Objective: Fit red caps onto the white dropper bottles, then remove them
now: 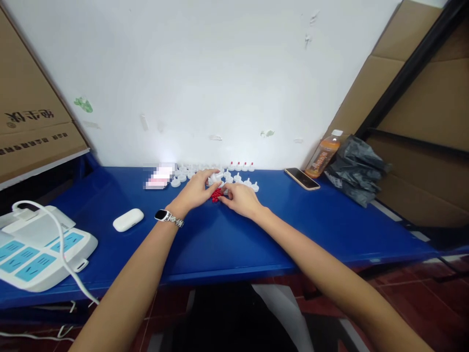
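My left hand [198,187], a watch on its wrist, curves its thumb and fingers around a white nozzle cap [217,177] at the middle of the table. Close beside it, my right hand [240,196] is closed, thumb and fingertips pinched together at the edge of a small pile of red tips [216,194]. What lies between the right fingertips is hidden. More white nozzle caps [176,182] spread behind and beside both hands. At the back, several finished-looking caps [245,166] stand upright in a row with red tips on them.
On the blue table [227,244] lie a white earphone case [128,220] and a power strip [47,252] with a cable at left. A phone [302,178], an orange drink bottle [322,155] and a dark plastic bag [357,168] are at right. A white wall [220,73] closes the back.
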Motion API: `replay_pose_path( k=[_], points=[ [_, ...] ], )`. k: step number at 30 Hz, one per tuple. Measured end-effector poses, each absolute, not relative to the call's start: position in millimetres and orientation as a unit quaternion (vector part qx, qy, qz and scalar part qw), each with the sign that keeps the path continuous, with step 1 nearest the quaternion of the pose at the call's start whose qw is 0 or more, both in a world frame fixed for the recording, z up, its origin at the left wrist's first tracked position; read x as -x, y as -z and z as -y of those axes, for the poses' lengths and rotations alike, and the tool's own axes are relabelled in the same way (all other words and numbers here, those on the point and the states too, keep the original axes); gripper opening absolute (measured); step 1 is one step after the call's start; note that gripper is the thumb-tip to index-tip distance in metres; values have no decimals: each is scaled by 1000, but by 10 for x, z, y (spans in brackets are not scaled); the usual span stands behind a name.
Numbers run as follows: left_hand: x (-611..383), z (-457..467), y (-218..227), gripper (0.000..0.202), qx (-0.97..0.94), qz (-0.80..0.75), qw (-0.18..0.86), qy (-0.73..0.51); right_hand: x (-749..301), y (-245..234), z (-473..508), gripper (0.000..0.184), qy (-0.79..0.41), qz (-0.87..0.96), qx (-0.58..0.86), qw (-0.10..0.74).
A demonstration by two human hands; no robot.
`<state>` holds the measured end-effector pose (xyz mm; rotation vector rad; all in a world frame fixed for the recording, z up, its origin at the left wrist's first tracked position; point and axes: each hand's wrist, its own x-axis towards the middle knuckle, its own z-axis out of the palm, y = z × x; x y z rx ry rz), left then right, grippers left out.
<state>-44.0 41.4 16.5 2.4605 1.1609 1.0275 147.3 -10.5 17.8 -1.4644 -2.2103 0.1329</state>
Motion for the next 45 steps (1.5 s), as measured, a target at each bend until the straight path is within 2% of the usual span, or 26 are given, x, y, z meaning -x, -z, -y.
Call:
replay_pose_path(
  k=[6, 10, 12, 14, 17, 19, 29, 41, 45],
  points=[
    [321, -351, -145, 46, -866, -360, 126, -324, -1616, -142, 24, 28, -221, 721, 474, 455],
    [207, -282, -145, 33, -887, -328, 142, -292, -1660, -143, 9, 20, -258, 703, 423, 510],
    [204, -266, -152, 38, -884, -333, 148, -293, -1709, -164, 44, 14, -239, 710, 447, 489],
    [231, -262, -165, 46, -875, -344, 155, -304, -1773, -177, 89, 8, -224, 726, 485, 432],
    [269, -262, -192, 36, -866, -355, 164, -312, -1842, -152, 118, 8, -205, 750, 522, 350],
    [271, -259, -205, 29, -864, -360, 164, -313, -1845, -118, 88, 7, -181, 758, 532, 331],
    [229, -255, -192, 27, -866, -370, 166, -292, -1830, -50, -250, 4, -70, 734, 600, 310],
    [207, -274, -173, 28, -866, -369, 163, -297, -1846, 12, -680, 11, -61, 707, 640, 296],
    [213, -294, -250, 27, -865, -373, 148, -303, -1890, -86, -818, 20, -70, 710, 628, 312]
  ],
)
